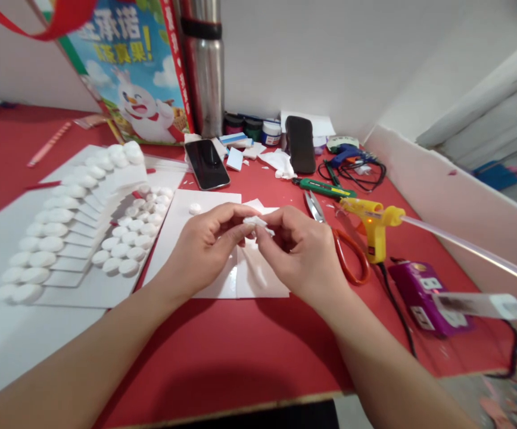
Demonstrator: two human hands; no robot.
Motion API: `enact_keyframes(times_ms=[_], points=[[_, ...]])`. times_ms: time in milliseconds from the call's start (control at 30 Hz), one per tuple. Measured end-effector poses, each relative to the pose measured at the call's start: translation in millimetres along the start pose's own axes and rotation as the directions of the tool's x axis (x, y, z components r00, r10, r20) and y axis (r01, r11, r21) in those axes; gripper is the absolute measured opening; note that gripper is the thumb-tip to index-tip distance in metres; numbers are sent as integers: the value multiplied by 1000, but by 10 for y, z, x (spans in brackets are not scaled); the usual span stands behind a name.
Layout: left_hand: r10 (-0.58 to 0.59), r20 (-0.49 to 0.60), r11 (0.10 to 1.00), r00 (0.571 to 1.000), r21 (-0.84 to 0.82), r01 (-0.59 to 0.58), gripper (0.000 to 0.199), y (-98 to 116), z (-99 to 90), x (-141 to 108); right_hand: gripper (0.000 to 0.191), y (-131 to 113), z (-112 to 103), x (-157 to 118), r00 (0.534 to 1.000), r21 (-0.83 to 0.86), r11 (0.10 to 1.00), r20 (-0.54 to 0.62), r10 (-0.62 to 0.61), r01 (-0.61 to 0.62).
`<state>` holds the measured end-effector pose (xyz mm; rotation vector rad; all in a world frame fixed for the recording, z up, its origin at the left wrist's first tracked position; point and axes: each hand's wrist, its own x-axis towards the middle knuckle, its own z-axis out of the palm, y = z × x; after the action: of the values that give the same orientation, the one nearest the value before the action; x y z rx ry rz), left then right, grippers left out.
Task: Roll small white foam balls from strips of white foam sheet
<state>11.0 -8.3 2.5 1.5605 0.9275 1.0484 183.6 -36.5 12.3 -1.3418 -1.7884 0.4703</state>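
Observation:
Between the fingertips of both hands is a small crumpled white piece (258,223), which looks like soft paper or clay. My left hand (211,241) pinches its left side, and my right hand (296,247) pinches its right side. Both hands hover over white sheets (214,286) on the red table. A small white round lump (195,208) lies on the left sheet. To the left, rows of small white discs (128,238) sit on a white board, beside a stepped model of white strips edged with larger white discs (57,215).
Orange-handled scissors (352,262), a yellow glue gun (372,226) with a long clear stick, and a purple box (419,292) are on the right. Behind stand a phone (207,164), a steel flask (205,77), a printed bag (133,77) and paint jars (253,130).

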Motion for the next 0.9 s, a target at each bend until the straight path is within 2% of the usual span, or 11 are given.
enact_keyframes(times_ms=[67,100,133,200,267,333,433,567,633,767,900], points=[[-91,34,977,995,-193,96,15,-31,-8,23,7,-22,-22,4,997,74,995,34,69,-71],[-154,69,931,986,-324,168,14,-49,-12,34,9,-35,-34,7,994,111,989,50,96,-101],[-215,110,856,970,-456,242,12,-65,-14,45,10,-47,-47,10,991,153,980,61,118,-126],[-315,201,652,928,-664,365,7,-84,-15,62,11,-65,-69,18,985,253,952,67,158,-170],[-378,284,459,881,-769,445,5,-82,-12,74,10,-72,-86,31,978,356,911,56,200,-207],[-407,345,323,846,-812,486,5,-69,-7,77,7,-74,-93,46,969,428,872,45,244,-239],[-420,385,239,822,-827,509,7,-59,1,73,4,-76,-89,66,961,466,846,44,272,-260],[-410,387,256,826,-820,512,11,-65,7,69,8,-80,-78,82,964,484,838,52,261,-254],[-399,360,327,843,-803,498,7,-65,15,66,10,-73,-74,83,964,476,841,57,260,-255],[-373,260,525,891,-732,434,7,-67,44,53,11,-48,-51,74,962,384,883,64,266,-270],[-363,211,621,907,-671,405,10,-70,63,34,10,-48,-29,74,959,330,901,61,276,-280]])
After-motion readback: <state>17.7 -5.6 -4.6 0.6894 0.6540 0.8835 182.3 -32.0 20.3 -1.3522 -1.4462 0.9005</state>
